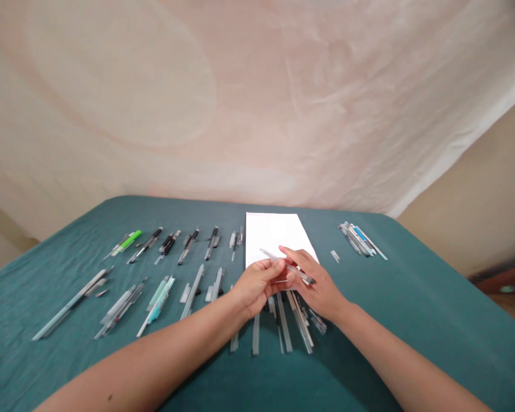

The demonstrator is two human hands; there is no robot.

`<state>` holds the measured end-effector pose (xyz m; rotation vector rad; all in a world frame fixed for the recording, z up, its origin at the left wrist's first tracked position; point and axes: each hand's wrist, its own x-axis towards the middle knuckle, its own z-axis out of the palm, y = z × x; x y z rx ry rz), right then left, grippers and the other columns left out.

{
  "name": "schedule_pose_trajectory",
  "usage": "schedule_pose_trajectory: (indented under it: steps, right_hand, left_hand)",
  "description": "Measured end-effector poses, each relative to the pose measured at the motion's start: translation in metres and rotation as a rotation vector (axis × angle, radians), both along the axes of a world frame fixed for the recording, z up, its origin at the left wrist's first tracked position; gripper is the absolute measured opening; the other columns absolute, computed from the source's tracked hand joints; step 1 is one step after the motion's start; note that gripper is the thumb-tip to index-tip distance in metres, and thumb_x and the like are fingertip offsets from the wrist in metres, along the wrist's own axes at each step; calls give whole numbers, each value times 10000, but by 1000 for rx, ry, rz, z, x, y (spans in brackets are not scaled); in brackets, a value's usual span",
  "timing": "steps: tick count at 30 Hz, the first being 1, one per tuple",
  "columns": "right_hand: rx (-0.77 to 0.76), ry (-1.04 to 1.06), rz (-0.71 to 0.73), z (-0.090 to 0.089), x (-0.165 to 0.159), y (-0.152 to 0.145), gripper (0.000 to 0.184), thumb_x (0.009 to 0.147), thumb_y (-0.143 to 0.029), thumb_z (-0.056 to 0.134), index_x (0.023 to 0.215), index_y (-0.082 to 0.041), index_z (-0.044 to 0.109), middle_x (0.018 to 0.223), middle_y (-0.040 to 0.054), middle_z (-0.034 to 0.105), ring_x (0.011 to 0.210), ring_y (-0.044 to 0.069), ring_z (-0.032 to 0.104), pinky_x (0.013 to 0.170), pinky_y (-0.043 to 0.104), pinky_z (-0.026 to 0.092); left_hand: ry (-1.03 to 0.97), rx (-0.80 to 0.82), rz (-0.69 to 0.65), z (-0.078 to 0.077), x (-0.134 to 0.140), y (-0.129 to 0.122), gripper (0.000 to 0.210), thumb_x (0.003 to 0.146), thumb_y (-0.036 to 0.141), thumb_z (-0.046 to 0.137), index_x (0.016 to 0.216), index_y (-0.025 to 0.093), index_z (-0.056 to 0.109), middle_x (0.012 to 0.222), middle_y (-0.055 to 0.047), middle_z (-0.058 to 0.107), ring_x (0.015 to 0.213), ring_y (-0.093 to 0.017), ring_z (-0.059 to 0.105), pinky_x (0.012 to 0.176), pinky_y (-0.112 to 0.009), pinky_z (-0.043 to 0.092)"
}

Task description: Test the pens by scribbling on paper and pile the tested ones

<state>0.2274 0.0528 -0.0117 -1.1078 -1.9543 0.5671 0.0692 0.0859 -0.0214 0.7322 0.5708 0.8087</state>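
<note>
A slim clear-barrelled pen [294,269] with a dark end lies slantwise between my hands, above the lower part of a white paper pad [274,232]. My left hand [261,281] pinches its middle between thumb and fingers. Around the dark end curls my right hand [320,286], its index finger stretched out over the barrel. Beneath both hands, a bunch of clear and white pen parts [298,320] sticks out toward me, its far ends hidden by my fingers.
On the green cloth [412,320], pens and pen parts lie in small groups to the left, among them a bright green pen [129,240] and teal ones [159,306]. At right are a pile of pens [360,239] and a small clear cap [335,256].
</note>
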Motion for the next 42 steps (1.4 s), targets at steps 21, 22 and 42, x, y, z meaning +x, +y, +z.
schedule_pose_trajectory:
  steps: [21,22,42]
  right_hand:
    - [-505,440,-301,-43,65,-16,313,805,-490,555,857,-181,561,690,5,602,570,124,541,504,236,409]
    - [-498,405,-323,-44,67,-16,307,802,-490,558,810,-183,552,629,-19,563,521,106,499,478,224,382]
    - [-295,54,-429,-43,65,-23,125,787,-269,544,692,-198,503,548,-60,516,515,112,492,499,217,361]
  left_hand:
    - [1167,1872,-278,0,-3,-18,488,889,520,362,1181,164,524,1179,-119,594,1059,-231,507,871,-362,285]
    - [1170,1871,-275,-1,-3,-17,483,892,514,361,1183,166,525,1187,-118,591,1065,-231,507,879,-365,281]
    - [1138,1825,-277,-9,-2,-14,424,903,452,401,1197,174,527,1255,-114,559,1139,-240,486,928,-378,285]
